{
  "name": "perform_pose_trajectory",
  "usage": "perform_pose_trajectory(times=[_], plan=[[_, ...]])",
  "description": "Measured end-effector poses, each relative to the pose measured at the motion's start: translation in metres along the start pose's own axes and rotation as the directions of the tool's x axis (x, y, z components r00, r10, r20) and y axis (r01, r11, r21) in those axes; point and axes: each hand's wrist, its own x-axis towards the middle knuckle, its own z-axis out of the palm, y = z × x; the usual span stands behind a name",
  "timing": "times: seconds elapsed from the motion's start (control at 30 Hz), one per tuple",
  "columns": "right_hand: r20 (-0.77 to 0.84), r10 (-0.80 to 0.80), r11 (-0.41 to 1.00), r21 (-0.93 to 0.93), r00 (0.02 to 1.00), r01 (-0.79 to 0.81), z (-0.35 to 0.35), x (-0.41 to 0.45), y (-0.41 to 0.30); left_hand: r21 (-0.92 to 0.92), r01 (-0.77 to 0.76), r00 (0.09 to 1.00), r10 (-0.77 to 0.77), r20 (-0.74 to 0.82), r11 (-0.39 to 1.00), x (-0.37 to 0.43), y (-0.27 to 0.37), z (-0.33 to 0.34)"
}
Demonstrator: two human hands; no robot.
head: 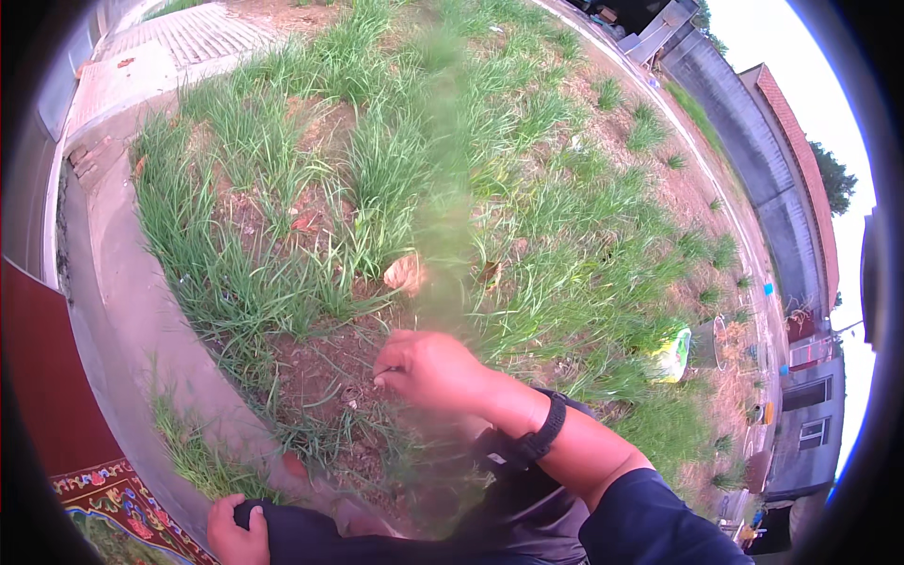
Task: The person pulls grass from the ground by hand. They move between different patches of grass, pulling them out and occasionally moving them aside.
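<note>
My right hand (427,371), with a black band on its wrist, is held over a patch of bare soil (318,367), its fingers curled. Whether anything small sits between thumb and fingers cannot be told. At the bottom left my left hand (239,531) rests by my dark-clothed knee, thumb apart from the fingers, nothing visible in it. Narrow-leaved green plants (247,304) grow in clumps around the soil. Cut or loose green blades (318,431) lie on the ground below my right hand. A dry brown leaf (405,275) lies just beyond that hand.
A concrete edging (162,296) curves along the left, beside a patterned red cloth (134,505). To the right, a white and green bag (672,357) stands among the plants. A grey wall (748,148) and low buildings border the plot. A vertical blur crosses the middle of the view.
</note>
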Motion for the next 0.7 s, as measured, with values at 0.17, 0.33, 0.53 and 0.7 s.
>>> perform_pose_trajectory(times=[0.17,0.33,0.53,0.7], plan=[[-0.096,0.033,0.998,0.063,0.995,-0.027,-0.013,-0.020,0.017,0.007,0.006,0.999,-0.006,0.036,1.000,0.008,0.006,0.007],[-0.204,0.066,0.995,0.091,0.977,-0.049,-0.027,-0.020,0.024,-0.079,-0.143,0.977,0.129,-0.170,0.986,0.018,-0.023,0.030],[-0.165,0.255,0.961,0.152,0.953,-0.231,-0.049,-0.027,0.017,-0.048,-0.138,0.985,0.132,-0.115,0.989,0.027,-0.007,0.031],[-0.226,0.210,0.974,0.134,0.951,-0.183,-0.045,-0.030,0.026,-0.063,-0.135,0.984,0.126,-0.129,0.989,0.026,-0.014,0.031]])
